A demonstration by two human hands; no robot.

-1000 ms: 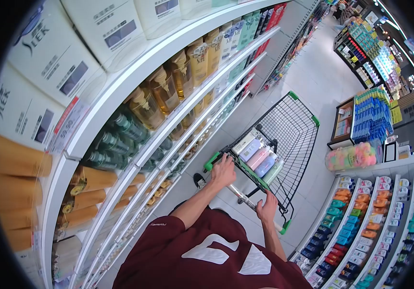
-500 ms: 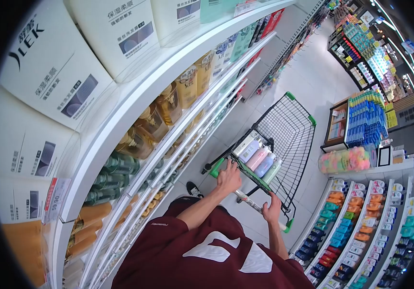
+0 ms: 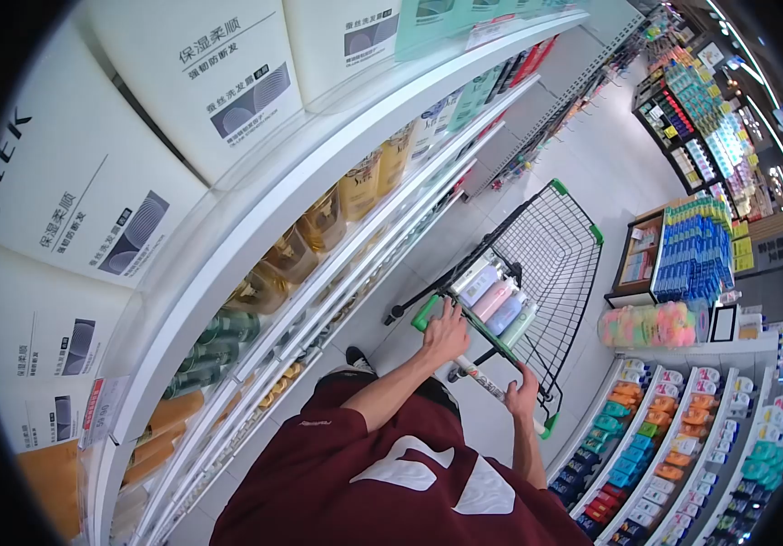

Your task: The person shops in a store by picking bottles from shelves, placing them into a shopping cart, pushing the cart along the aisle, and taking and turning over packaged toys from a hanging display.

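In the head view, a person in a maroon shirt (image 3: 337,487) stands behind a shopping cart (image 3: 555,273) of dark wire mesh with green corners. The left hand (image 3: 446,334) lies over the left end of the handle (image 3: 481,378), its fingers stretched forward toward the basket's near edge; whether its grip closes around the bar cannot be told. The right hand (image 3: 521,391) rests on the handle toward its right end, thumb pointing inward and a finger reaching forward, and its grip likewise cannot be judged, as the underside is hidden. Along the cart's near edge, just ahead of the handle, four bottles sit side by side: from the left edge toward the right, a pale lilac bottle (image 3: 478,282), a pink bottle (image 3: 496,298), a blue bottle (image 3: 507,314) and a green bottle (image 3: 520,326). Beside the person's left, a shelf (image 3: 247,226) carries large white bottles (image 3: 237,82) above its front edge, with golden bottles (image 3: 323,220) on the level below. Beyond the cart's right edge stand a clear container (image 3: 651,324) of colourful contents and a rack (image 3: 637,428) of small bottles.
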